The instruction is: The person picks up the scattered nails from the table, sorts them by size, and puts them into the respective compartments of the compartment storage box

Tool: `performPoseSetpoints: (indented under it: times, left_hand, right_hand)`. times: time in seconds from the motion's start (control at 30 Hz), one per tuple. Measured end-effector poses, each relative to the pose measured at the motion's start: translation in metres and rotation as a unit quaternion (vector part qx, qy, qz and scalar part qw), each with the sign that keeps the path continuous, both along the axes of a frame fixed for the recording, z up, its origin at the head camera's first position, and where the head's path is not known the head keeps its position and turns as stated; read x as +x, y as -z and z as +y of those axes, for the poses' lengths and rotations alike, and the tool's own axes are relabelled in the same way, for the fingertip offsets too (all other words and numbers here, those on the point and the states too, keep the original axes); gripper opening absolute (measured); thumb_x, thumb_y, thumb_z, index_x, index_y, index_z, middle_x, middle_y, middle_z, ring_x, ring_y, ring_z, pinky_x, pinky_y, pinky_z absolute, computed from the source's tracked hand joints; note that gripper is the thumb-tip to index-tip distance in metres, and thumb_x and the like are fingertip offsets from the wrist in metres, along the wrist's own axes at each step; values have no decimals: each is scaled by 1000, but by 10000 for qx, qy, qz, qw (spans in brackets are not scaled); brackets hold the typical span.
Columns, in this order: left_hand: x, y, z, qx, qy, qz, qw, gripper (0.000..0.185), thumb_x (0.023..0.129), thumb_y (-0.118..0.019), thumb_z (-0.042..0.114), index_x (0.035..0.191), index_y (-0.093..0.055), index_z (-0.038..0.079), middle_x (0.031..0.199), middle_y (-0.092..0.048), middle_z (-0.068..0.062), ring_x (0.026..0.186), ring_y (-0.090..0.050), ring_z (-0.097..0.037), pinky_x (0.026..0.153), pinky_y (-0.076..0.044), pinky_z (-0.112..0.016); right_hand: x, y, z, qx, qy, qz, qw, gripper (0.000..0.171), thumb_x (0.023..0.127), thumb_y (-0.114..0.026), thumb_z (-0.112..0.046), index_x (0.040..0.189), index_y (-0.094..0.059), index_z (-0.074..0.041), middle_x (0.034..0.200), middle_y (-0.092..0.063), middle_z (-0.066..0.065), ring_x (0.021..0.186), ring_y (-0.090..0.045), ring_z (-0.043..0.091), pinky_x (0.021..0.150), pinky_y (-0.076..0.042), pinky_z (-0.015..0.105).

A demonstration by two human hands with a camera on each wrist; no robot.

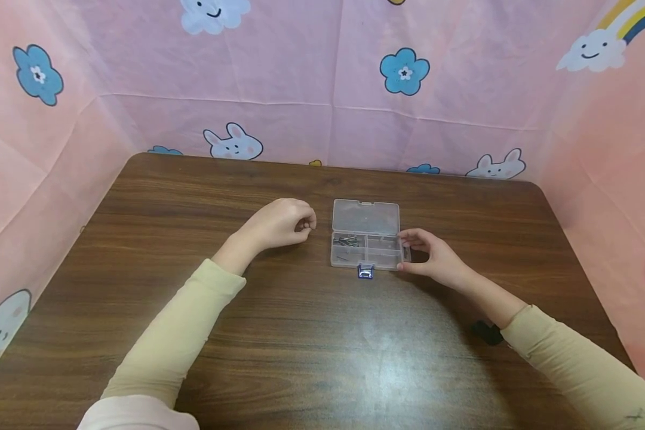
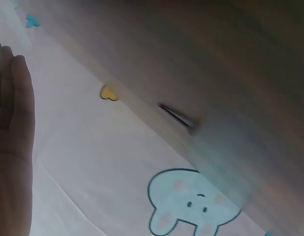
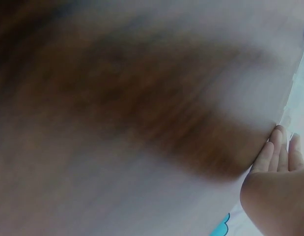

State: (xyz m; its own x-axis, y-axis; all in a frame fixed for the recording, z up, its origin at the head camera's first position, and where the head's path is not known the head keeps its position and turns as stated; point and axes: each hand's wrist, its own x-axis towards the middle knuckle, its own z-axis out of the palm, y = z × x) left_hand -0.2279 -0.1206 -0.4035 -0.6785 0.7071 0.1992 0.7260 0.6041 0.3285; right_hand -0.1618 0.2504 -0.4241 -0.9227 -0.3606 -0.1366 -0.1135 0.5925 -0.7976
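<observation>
Clear plastic box (image 1: pixel 365 234) (no legible label)

No readable text, label, brand, number or sign shows in any view. The pink backdrop (image 1: pixel 322 77) carries only pictures: rabbits, blue flowers, clouds and a rainbow. The clear box (image 1: pixel 366 234) bears no legible marking, and both wrist views are too blurred to read.

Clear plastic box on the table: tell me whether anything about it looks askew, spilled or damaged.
Nothing stands out. The clear plastic box sits flat on the table, lid open. Small dark metal pieces stay inside its left compartment. The right hand holds its right end.
</observation>
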Motion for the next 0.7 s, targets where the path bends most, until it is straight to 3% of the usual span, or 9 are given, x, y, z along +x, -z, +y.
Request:
performPoseSetpoints:
  times: [0.47, 0.7]
  left_hand:
    - [7, 0, 37, 220, 530, 142, 9983, 11, 90, -70, -1, 85, -73, 9, 81, -68, -1, 74, -56, -12, 72, -53, -30]
    - [12, 0, 53, 139, 730, 121, 9972, 11, 89, -69, 0, 88, -75, 10, 84, -71, 0, 77, -59, -11, 78, -56, -31]
  right_hand:
    - [-1, 1, 1, 19, -17, -12, 10000, 63, 92, -83, -10, 146, -53, 1, 145, -58, 25, 138, -54, 45, 122, -39, 63]
    - [-1, 0, 1, -4, -23, -18, 10000, 64, 92, -83, -11, 146, -53, 1, 146, -58, 25, 139, -54, 44, 122, -39, 62]
